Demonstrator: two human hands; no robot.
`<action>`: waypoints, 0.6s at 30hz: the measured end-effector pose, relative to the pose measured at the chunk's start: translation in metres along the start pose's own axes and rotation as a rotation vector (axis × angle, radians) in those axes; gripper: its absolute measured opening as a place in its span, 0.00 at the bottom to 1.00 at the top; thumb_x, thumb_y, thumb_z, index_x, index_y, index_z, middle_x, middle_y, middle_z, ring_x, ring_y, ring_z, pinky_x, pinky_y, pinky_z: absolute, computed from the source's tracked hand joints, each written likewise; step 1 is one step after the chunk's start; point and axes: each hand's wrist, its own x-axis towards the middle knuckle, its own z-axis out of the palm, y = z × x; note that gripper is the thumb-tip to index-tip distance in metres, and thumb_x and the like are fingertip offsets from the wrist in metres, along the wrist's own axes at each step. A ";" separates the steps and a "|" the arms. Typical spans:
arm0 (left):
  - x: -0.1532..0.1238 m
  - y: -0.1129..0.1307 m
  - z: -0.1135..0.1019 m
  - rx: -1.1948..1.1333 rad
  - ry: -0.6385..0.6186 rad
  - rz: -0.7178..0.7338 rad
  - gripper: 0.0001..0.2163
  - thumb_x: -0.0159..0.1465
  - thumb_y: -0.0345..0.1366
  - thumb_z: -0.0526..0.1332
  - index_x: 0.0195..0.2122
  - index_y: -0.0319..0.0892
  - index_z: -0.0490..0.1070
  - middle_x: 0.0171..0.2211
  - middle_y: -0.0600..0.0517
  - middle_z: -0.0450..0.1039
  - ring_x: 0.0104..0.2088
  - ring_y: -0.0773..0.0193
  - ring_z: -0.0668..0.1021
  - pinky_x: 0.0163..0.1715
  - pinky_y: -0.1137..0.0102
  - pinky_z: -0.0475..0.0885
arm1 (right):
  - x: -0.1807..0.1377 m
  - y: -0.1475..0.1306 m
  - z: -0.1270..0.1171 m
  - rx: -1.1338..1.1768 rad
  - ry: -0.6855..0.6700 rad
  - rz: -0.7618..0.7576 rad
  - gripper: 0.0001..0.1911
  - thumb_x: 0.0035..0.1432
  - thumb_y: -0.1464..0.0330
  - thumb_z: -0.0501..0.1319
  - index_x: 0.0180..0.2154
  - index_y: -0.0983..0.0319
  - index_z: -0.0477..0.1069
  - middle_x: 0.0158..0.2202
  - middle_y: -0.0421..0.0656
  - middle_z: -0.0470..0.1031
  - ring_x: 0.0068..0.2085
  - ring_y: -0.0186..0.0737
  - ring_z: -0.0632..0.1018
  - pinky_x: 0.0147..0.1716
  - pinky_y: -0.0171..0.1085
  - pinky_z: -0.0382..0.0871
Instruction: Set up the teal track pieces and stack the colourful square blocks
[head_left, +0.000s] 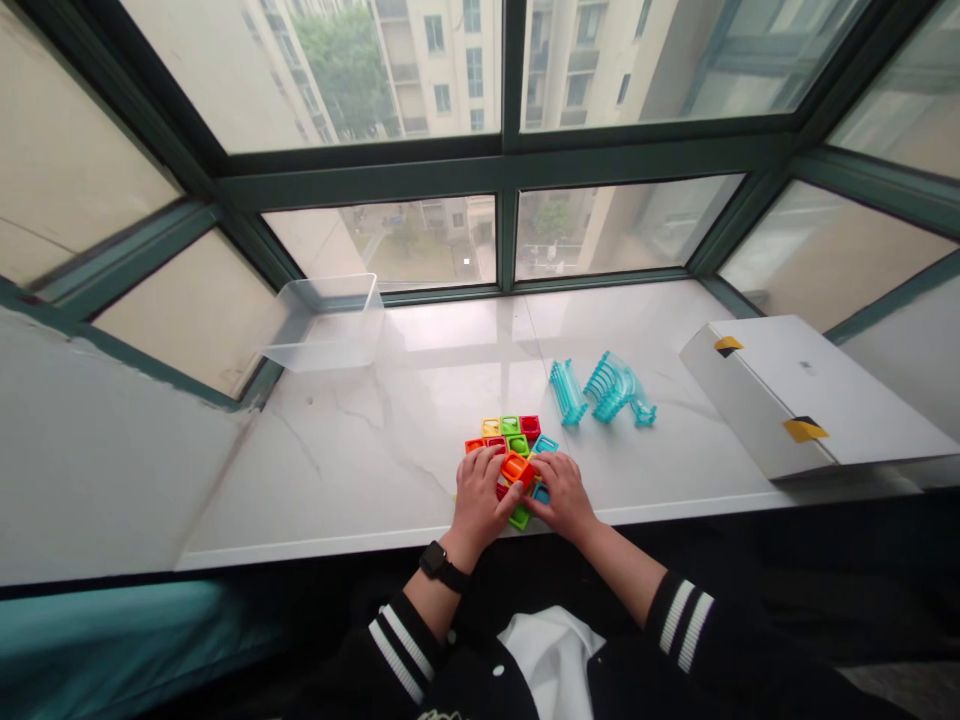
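Two hands meet at a cluster of coloured blocks (511, 432) on a marble window sill (360, 450). The left hand (478, 495) and right hand (561, 492) close their fingers from either side on an orange block (514, 467) at the cluster's near side (both hands equally close). Teal track pieces (604, 390) lie right of the cluster, a white box (810, 395) beyond them, and a clear tub (326, 322) far to its left. The sill's edge runs just nearer than the cluster; bare marble lies left.

One head-worn view, looking forward and down.
Set above the person's chest, it faces the bay window (502, 150), close over the left hand (480, 500) and right hand (562, 495) at the white table's (360, 440) near edge.
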 end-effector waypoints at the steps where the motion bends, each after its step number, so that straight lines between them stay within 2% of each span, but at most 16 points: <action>1: 0.000 0.000 0.001 0.008 -0.001 0.002 0.20 0.70 0.46 0.62 0.61 0.46 0.70 0.64 0.44 0.70 0.65 0.45 0.67 0.68 0.47 0.62 | -0.001 0.001 0.002 -0.007 0.006 -0.001 0.25 0.65 0.54 0.65 0.58 0.58 0.70 0.56 0.52 0.76 0.60 0.58 0.74 0.65 0.59 0.60; 7: -0.002 0.002 0.001 0.051 0.001 0.010 0.19 0.71 0.48 0.61 0.60 0.48 0.73 0.64 0.45 0.70 0.66 0.43 0.66 0.68 0.44 0.61 | -0.003 0.004 0.006 -0.006 0.005 0.007 0.27 0.64 0.55 0.64 0.61 0.59 0.69 0.57 0.52 0.77 0.61 0.58 0.74 0.67 0.60 0.58; 10: -0.002 0.003 0.000 0.068 -0.004 0.014 0.19 0.72 0.49 0.60 0.60 0.48 0.75 0.64 0.44 0.70 0.66 0.42 0.66 0.68 0.42 0.60 | -0.002 -0.002 0.001 0.023 0.031 0.023 0.29 0.62 0.55 0.65 0.61 0.58 0.69 0.57 0.52 0.76 0.63 0.59 0.73 0.70 0.64 0.52; 13: -0.003 0.003 0.000 0.082 -0.005 0.021 0.19 0.71 0.50 0.61 0.59 0.49 0.75 0.64 0.44 0.69 0.66 0.42 0.66 0.68 0.42 0.62 | -0.002 -0.005 -0.003 0.054 0.094 0.034 0.25 0.60 0.56 0.66 0.57 0.58 0.72 0.55 0.51 0.77 0.64 0.60 0.72 0.72 0.67 0.47; 15: -0.003 0.001 0.001 0.097 -0.005 0.027 0.19 0.71 0.50 0.61 0.59 0.49 0.75 0.64 0.43 0.69 0.66 0.42 0.67 0.68 0.43 0.63 | -0.001 -0.005 -0.005 0.103 0.118 0.030 0.22 0.61 0.57 0.66 0.55 0.58 0.73 0.53 0.50 0.78 0.63 0.59 0.74 0.72 0.66 0.49; 18: -0.004 -0.002 0.004 0.138 -0.003 0.046 0.20 0.68 0.51 0.65 0.57 0.49 0.77 0.64 0.42 0.69 0.66 0.40 0.66 0.67 0.42 0.64 | 0.002 -0.002 -0.006 0.251 0.111 0.041 0.22 0.63 0.56 0.66 0.54 0.59 0.74 0.52 0.51 0.80 0.58 0.57 0.78 0.70 0.62 0.59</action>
